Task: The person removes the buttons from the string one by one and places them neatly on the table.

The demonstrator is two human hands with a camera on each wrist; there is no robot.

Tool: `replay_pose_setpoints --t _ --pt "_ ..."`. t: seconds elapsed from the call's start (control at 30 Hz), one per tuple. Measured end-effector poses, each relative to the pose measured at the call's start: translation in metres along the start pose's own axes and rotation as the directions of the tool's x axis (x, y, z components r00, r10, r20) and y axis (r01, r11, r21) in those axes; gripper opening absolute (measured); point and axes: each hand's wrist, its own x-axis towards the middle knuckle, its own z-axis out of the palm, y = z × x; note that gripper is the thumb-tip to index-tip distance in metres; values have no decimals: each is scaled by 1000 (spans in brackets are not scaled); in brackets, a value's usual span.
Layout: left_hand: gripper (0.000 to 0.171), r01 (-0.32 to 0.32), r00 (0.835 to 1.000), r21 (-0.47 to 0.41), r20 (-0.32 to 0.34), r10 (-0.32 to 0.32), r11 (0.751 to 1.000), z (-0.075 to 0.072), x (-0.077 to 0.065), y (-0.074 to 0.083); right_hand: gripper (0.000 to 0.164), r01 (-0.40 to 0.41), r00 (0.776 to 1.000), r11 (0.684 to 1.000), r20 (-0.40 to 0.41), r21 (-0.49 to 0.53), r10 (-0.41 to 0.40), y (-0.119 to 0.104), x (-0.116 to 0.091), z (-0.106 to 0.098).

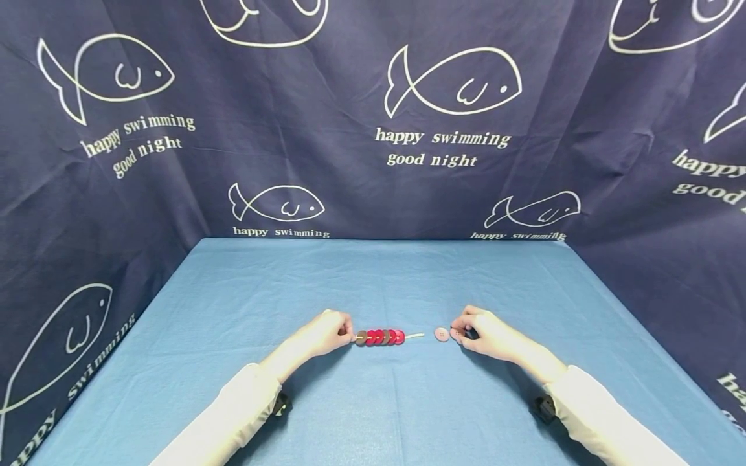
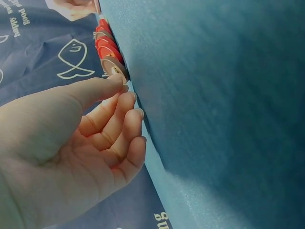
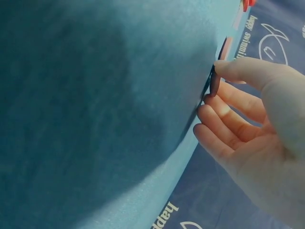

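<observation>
Overlapping red and brown buttons point(image 1: 380, 337) lie in a row on a pale cord, whose free end point(image 1: 415, 335) sticks out to the right. At the row's left end, my left hand point(image 1: 332, 331) pinches the cord between thumb and fingertips, close to a brown button point(image 2: 113, 66). A pink button point(image 1: 441, 334) lies flat, right of the cord's free end. Just beside it, my right hand point(image 1: 488, 332) holds another pink button point(image 1: 457, 334) at its edge. In the right wrist view, that held button point(image 3: 215, 85) shows nearly edge-on, low over the cloth.
A blue cloth point(image 1: 384, 278) covers the table. Dark blue curtains point(image 1: 350, 129) with white fish drawings and lettering hang behind it and along both sides. A dark device point(image 1: 282, 404) sits at the left wrist, another device point(image 1: 545, 409) at the right.
</observation>
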Motion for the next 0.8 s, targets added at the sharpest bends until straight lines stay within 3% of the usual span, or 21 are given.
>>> replay_pose_setpoints --t 0.43,0.8 --pt "15 12 1000 3 9 -12 1000 1 -1 1 9 -4 1000 1000 16 -12 5 -3 0 0" --pt "15 0 1000 4 3 0 1000 -2 -1 0 21 0 1000 1000 17 -28 0 -2 1 -3"
